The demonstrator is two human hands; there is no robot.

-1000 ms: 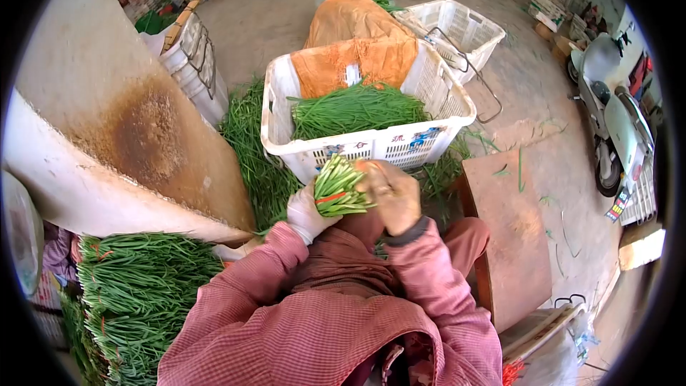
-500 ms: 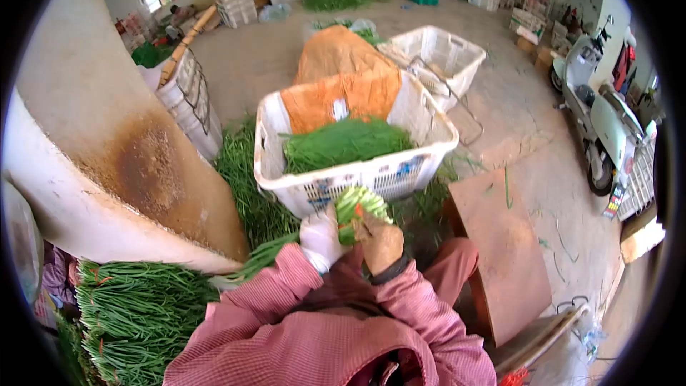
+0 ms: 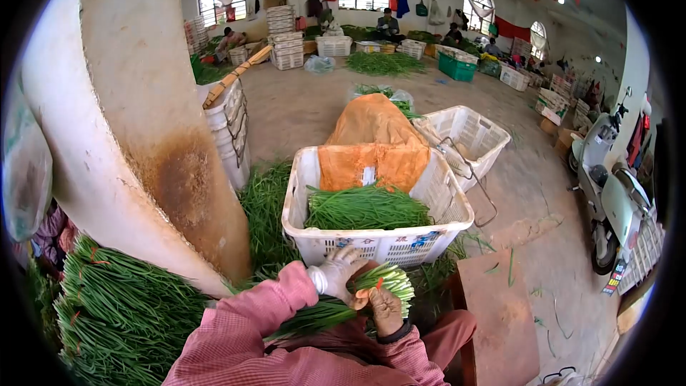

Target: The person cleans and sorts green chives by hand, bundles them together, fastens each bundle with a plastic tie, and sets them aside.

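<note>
A bundle of chives (image 3: 394,286) lies across my lap, its pale cut ends pointing right and its green leaves trailing left. My left hand (image 3: 339,273), in a white glove, is closed around the bundle behind the pale ends. At the near side, my right hand (image 3: 386,312), in a dirty brownish glove, pinches an orange band (image 3: 376,284) against the stems. Part of the band is hidden by the fingers. Just beyond my hands, a white plastic crate (image 3: 289,218) holds loose chives (image 3: 364,207), with an orange cloth (image 3: 368,164) over its far side.
Tied chive bundles (image 3: 128,314) are stacked at my left, below a stained pillar (image 3: 193,193). A brown board (image 3: 496,314) stands at my right. Another white crate (image 3: 493,132) and a metal hook (image 3: 489,204) lie beyond. A scooter (image 3: 618,204) is parked far right; people sit at the back.
My view has tilted up, showing more of the far room. My left hand has shifted on the bundle, and the orange band shows more clearly at my right fingers.
</note>
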